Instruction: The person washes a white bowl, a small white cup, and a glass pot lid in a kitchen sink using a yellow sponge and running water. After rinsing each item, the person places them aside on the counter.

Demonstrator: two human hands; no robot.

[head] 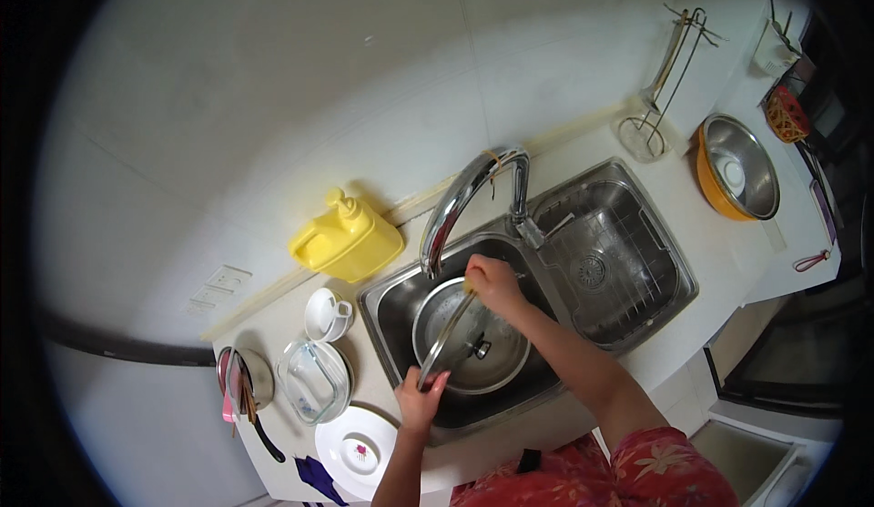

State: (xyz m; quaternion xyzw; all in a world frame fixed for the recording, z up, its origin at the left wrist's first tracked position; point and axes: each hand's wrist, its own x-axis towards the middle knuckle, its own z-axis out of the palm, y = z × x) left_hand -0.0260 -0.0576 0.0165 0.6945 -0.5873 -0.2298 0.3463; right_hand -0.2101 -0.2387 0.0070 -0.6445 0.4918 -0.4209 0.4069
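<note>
Over the left sink bowl (389,316), a glass pot lid (445,335) is held on edge, steeply tilted, its dark knob (481,348) facing right. My left hand (418,398) grips the lower end of its rim. At the upper end, my right hand (495,287) presses a small yellow sponge or cloth (469,284) against the rim; the fingers hide most of it. Beneath the lid sits a round metal basin (427,302) with a wet-looking inside. A chrome faucet (454,210) arches just above my right hand, and no running water can be made out.
Left of the sink stand white cups (326,317), stacked glass dishes (311,384), a white plate (341,432) and a pot (258,377) holding utensils. A yellow jug (355,241) is behind. To the right are a wire-lined sink bowl (614,234) and an orange-sided metal bowl (713,179).
</note>
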